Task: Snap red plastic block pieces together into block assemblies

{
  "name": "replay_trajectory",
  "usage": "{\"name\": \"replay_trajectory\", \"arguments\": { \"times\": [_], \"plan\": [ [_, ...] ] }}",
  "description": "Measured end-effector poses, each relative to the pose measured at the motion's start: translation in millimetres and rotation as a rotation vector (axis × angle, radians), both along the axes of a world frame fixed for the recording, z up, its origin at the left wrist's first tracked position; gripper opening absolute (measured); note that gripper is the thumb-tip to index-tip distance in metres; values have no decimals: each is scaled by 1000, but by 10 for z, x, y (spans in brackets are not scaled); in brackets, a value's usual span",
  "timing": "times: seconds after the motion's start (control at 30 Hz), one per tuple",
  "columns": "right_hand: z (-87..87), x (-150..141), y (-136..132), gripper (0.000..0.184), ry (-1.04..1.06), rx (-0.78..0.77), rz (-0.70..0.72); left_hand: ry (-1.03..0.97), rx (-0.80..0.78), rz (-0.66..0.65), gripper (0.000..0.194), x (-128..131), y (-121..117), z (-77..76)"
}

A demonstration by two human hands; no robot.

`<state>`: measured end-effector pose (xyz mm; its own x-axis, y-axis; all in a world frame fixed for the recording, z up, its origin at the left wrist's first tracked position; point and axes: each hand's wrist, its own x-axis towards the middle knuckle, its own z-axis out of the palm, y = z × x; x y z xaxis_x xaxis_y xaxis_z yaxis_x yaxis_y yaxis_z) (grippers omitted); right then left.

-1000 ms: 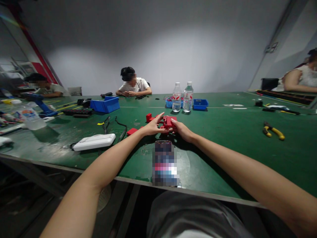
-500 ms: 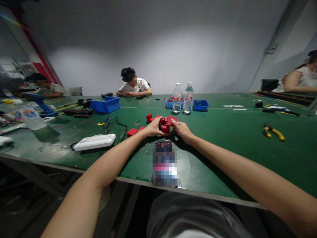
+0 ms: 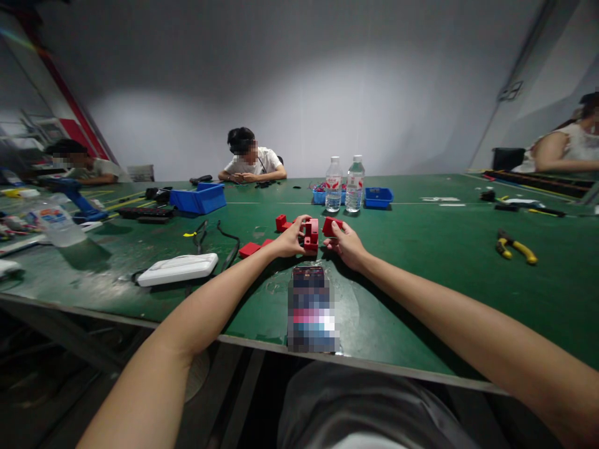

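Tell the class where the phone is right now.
In the head view, the phone lies just right of centre, on the green table at its near edge, nearer the camera than the left hand and right hand.

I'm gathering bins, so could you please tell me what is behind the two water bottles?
A blue bin with small reddish contents shows left of and between the bottles; whatever they cover cannot be made out.

Left hand point(image 3: 291, 243) and right hand point(image 3: 350, 246): bare, as are both arms point(image 3: 201, 318). Garment point(image 3: 346, 399) at bottom centre of frame: dark grey, creased; white fabric point(image 3: 367, 441) at lower edge.
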<state>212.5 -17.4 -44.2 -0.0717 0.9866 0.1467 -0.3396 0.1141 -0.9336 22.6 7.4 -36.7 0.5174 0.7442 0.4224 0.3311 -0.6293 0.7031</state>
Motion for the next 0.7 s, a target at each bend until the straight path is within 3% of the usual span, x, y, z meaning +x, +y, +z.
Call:
{"name": "replay_trajectory", "arguments": {
  "times": [0.23,0.7],
  "plan": [
    [38,-12,13,25,23,-116,-34,10,46,-46,95,12,-43,6],
    [28,-29,19,21,-39,-60,-39,43,97,-14,96,-24,-15,-36]
  ]
}}
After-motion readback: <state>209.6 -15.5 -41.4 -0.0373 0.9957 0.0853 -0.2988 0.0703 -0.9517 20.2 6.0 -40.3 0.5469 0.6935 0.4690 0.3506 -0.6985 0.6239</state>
